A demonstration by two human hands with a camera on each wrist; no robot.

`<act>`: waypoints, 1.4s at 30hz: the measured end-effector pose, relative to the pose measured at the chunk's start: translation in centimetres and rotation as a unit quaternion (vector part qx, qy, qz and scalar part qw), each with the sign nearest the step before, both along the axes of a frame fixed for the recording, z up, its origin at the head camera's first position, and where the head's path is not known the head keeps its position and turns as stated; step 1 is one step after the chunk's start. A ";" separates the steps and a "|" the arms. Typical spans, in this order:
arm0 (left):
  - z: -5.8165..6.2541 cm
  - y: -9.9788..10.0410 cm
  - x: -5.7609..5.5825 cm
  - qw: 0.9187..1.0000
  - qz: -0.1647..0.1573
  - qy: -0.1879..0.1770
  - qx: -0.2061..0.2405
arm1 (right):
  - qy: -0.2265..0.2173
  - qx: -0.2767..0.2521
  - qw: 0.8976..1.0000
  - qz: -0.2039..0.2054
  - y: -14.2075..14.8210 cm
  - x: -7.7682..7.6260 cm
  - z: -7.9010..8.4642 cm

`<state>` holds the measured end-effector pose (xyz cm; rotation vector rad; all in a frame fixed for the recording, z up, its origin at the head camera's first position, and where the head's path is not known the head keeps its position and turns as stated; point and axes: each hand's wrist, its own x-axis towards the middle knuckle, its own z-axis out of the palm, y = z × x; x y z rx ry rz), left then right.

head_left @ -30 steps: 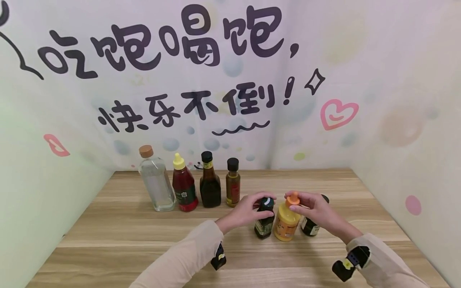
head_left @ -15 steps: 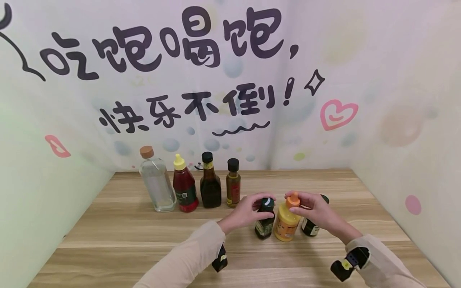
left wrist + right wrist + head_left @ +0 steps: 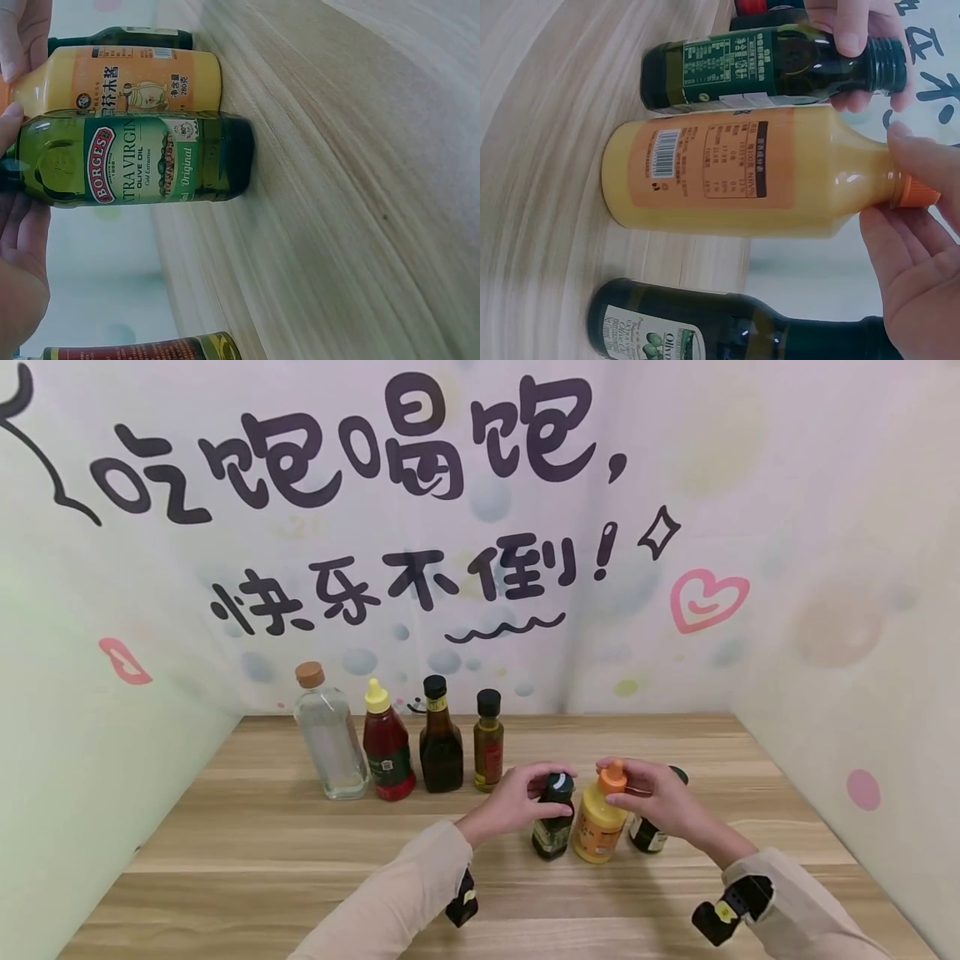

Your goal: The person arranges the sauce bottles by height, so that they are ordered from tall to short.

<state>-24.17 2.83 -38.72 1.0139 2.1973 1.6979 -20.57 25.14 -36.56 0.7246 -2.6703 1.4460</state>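
Note:
My left hand holds a small green olive oil bottle by its dark cap and neck, thumb in front and fingers behind. Its "extra virgin" label faces the left wrist camera. Just right of it stands a yellow mustard squeeze bottle, upright, with an orange label. My right hand grips this bottle around its orange cap. Both bottles stand close side by side on the table. A second dark olive oil bottle stands right behind the right hand, its upper part mostly covered in the head view.
Left of the hands stands a row along the back: a clear bottle with a brown cap, a red sauce bottle with a yellow tip, a dark sauce bottle and a slim oil bottle. A printed cloth closes off the back.
Both hands keep their holds and the bottles stay where they were. Only the head view has shifted slightly.

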 end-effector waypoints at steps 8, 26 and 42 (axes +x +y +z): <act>-0.4 0.0 -0.2 1.000 0.009 -0.024 -0.004 | -0.008 0.007 1.000 -0.012 -0.1 0.1 0.2; -0.9 0.2 -0.6 1.000 0.007 -0.002 -0.002 | -0.003 0.016 0.999 -0.039 -0.1 -0.3 2.3; -1.2 0.0 -0.7 1.000 0.007 0.003 0.002 | 0.034 0.041 0.998 -0.044 -1.5 -4.0 5.3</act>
